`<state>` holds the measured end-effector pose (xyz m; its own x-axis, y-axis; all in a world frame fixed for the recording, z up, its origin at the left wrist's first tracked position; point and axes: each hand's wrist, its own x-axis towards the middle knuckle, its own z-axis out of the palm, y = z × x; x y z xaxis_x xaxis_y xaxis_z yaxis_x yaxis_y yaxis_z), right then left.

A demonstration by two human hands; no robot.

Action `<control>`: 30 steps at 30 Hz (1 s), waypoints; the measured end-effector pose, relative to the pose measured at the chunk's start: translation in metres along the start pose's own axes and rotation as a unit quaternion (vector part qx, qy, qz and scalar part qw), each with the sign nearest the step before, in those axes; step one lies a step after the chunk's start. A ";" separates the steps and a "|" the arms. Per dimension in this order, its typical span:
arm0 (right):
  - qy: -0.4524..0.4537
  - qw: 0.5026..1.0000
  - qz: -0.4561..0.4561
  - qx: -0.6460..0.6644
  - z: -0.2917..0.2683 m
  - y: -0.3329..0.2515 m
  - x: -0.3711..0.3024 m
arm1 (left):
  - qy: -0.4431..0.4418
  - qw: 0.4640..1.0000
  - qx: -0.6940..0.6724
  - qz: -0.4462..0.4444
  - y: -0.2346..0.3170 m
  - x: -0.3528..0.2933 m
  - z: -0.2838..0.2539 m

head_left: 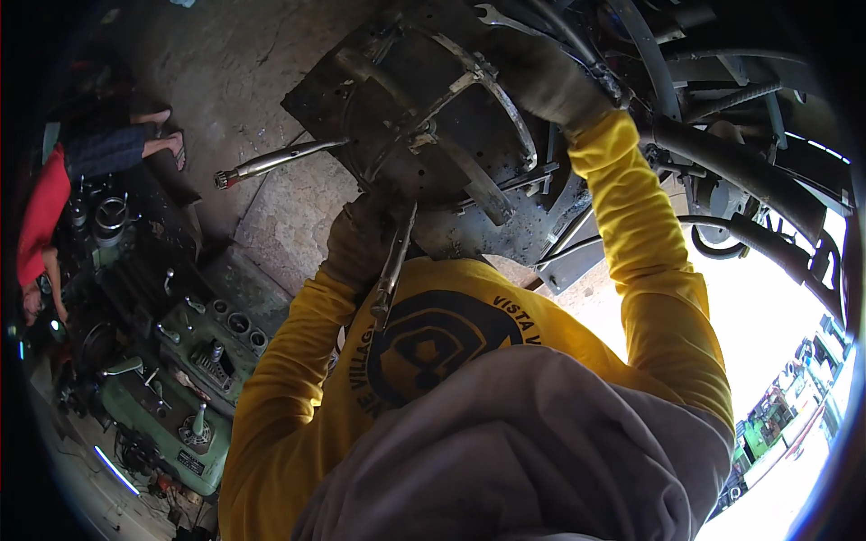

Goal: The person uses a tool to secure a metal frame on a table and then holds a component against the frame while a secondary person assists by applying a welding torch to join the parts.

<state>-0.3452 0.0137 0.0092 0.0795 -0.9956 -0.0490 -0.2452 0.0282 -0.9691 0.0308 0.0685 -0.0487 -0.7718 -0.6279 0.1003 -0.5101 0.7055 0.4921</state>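
Observation:
A dark flat metal plate (307, 97) carries a round fixture with curved flat bars (505, 108) and a crossing straight bar (474, 180). My left hand (356, 239), in a dark glove, is curled at the plate's near left edge; shadow hides what its fingers close on. Beside it a tapered metal rod-like piece (391, 270) points toward my chest. A similar piece with a reddish end (280, 162) juts out left of the plate. My right hand (559, 86), also gloved, reaches over the fixture's far right side, its fingers lost in the dark. Above it lies an open-end wrench (514, 20).
On the left stands a green machine (149, 424) with levers and dials. A person in a red top (43, 212) is beyond it. Steel bars and pipes (740, 167) crowd the right. Stained concrete floor (230, 63) shows at the far left.

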 end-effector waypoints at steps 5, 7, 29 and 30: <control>-0.003 0.996 -0.085 -0.012 0.042 0.006 0.001 | 0.049 0.992 0.057 0.100 0.002 0.008 -0.006; 0.001 0.995 -0.101 -0.026 0.046 0.006 0.004 | 0.037 0.993 0.053 0.098 -0.001 0.003 -0.002; -0.082 0.979 -0.177 -0.064 0.047 0.002 0.008 | 0.040 0.999 -0.006 0.034 0.003 0.000 -0.004; -0.092 0.978 -0.177 -0.065 0.047 -0.001 0.008 | 0.027 1.000 0.000 0.011 0.006 0.002 -0.005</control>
<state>-0.2994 0.0095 -0.0020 0.3512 -0.9079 0.2290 -0.2904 -0.3382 -0.8952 0.0282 0.0700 -0.0417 -0.7610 -0.6292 0.1581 -0.4933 0.7195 0.4888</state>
